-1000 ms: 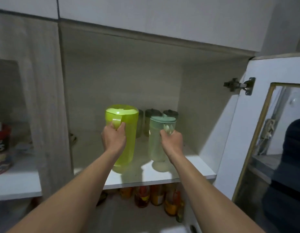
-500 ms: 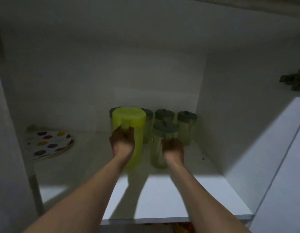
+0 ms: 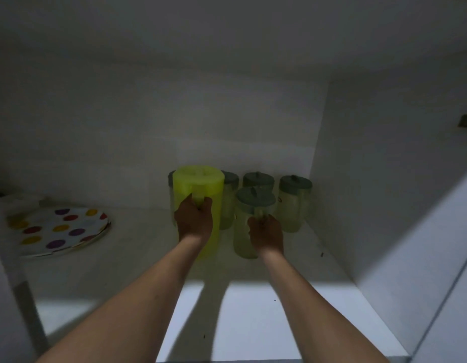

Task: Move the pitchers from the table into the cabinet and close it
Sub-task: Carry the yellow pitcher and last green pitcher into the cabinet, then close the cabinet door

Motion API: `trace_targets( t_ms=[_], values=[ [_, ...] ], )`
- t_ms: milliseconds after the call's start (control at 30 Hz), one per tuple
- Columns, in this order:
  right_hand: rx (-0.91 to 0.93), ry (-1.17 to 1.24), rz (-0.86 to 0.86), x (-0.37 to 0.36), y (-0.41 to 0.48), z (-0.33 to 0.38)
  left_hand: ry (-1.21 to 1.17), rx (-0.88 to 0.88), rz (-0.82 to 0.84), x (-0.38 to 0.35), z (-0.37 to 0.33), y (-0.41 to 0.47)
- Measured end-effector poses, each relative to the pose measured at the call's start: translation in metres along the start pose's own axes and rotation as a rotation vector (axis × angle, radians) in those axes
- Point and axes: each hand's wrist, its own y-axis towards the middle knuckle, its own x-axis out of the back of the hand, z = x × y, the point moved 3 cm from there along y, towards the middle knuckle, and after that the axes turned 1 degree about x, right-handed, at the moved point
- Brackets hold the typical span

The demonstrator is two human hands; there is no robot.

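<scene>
Left hand (image 3: 193,221): fingers closed round the handle of the upright lime-green plastic pitcher (image 3: 201,187), standing on the cabinet shelf (image 3: 138,258).
Right hand (image 3: 266,235): fingers wrapped on the handle of the pale translucent grey-lidded pitcher (image 3: 253,205), upright just beside it.
Key relation: both handles face the person; hands withdraw straight back.

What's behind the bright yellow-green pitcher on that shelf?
Behind the yellow-green pitcher, clear pitchers with grey-green lids line the cabinet's back wall. One edge peeks out at its left; the pitcher and the left hand cover the rest.
</scene>
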Motion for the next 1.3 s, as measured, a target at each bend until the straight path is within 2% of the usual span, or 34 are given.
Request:
trace_targets(
  t_ms=[233, 367, 533, 600, 733, 867, 967, 1100, 1300],
  values=[
    [-0.073, -0.04, 0.105, 0.007, -0.009, 0.008, 0.058, 0.032, 0.022, 0.004, -0.005, -0.006],
    [-0.047, -0.127, 0.112, 0.015, -0.02, 0.013, 0.111, 0.06, -0.101, 0.011, -0.01, -0.017],
    [0.028, -0.28, 0.036, 0.049, -0.052, 0.029, 0.197, -0.113, -0.298, 0.035, -0.032, -0.044],
    [0.049, -0.273, -0.005, 0.071, -0.072, 0.041, 0.181, -0.171, -0.296, 0.048, -0.047, -0.056],
    [0.144, -0.249, -0.076, 0.111, -0.127, 0.061, 0.08, -0.353, -0.113, 0.076, -0.071, -0.096],
    [0.233, -0.344, -0.08, 0.153, -0.196, 0.077, 0.019, -0.533, 0.103, 0.102, -0.082, -0.146],
    [0.237, -0.449, -0.073, 0.19, -0.253, 0.089, 0.015, -0.589, 0.243, 0.121, -0.098, -0.186],
    [0.265, -0.605, -0.093, 0.243, -0.311, 0.114, 0.022, -0.693, 0.33, 0.145, -0.14, -0.229],
    [0.267, -0.786, -0.276, 0.345, -0.38, 0.153, -0.035, -0.812, 0.421, 0.157, -0.227, -0.302]
  ],
)
